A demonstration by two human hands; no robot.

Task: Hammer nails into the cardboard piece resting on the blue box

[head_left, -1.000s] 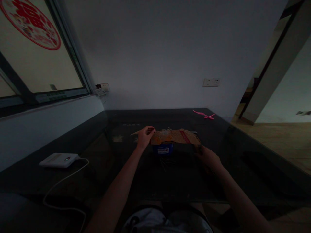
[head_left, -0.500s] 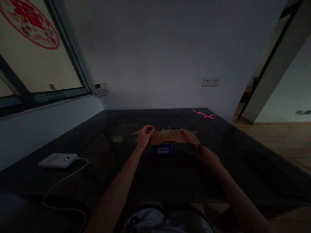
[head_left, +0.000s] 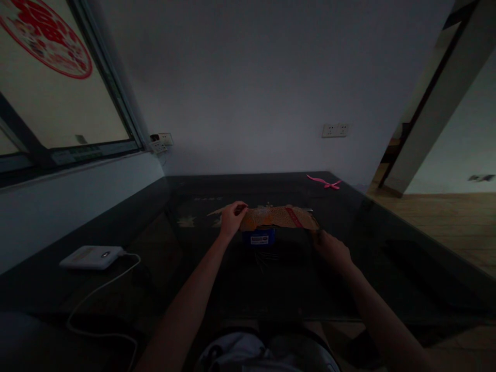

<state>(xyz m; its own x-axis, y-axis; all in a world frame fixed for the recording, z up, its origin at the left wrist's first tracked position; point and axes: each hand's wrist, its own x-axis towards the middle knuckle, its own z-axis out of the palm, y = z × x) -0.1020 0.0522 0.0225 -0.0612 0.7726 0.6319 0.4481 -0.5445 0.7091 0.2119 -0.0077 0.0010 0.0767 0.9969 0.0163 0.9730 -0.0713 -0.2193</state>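
Observation:
A brown piece of cardboard (head_left: 271,217) with a dark red stripe and shiny tape lies across a blue box (head_left: 259,237) with a white label. At its left end my left hand (head_left: 231,219) is closed, thumb and fingers pinching the cardboard edge. My right hand (head_left: 334,252) is closed at the right end, its fingers in deep shadow near the corner. What those fingers grip is too dark to make out. A small pale, shiny tip (head_left: 310,210) shows at the cardboard's far right edge. Several thin sticks or wires (head_left: 265,257) lie in front of the blue box.
On the dark table (head_left: 248,294), a white power bank (head_left: 92,257) with a white cable (head_left: 98,289) is at the left. A pink ribbon (head_left: 325,182) lies at the far right. A flat black object (head_left: 430,271) sits by the right edge. Behind stands the wall (head_left: 248,103).
Almost nothing differs. The view has shifted very slightly, and both hands stay at the two ends of the cardboard.

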